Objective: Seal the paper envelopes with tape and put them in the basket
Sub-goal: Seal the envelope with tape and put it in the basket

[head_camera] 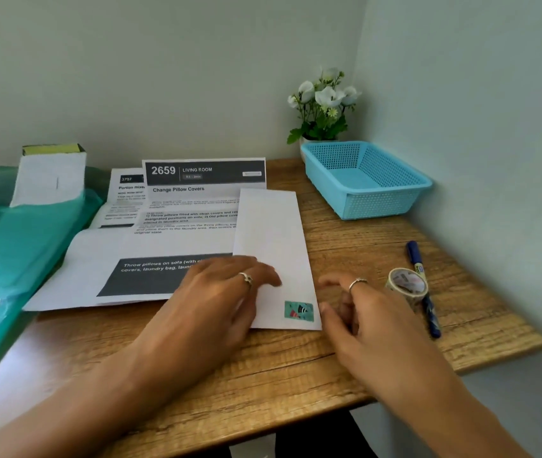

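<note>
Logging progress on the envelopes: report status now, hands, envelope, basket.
Left hand flat on envelope, right hand open beside it. One tape piece at envelope's near corner. Basket holds nothing visible. Tape roll by right hand.

White paper envelope laid flat on the wooden table, long axis running away from the camera, far end overlapping printed sheets. Near right corner is closed with a short strip of patterned teal tape. Near left part of the envelope is covered by a hand. Tape roll, pale with printed pattern, is stood on edge right of the envelope, well apart from it, touching a blue pen. Blue perforated plastic basket is set at the far right corner against the wall; nothing seen inside.
</note>
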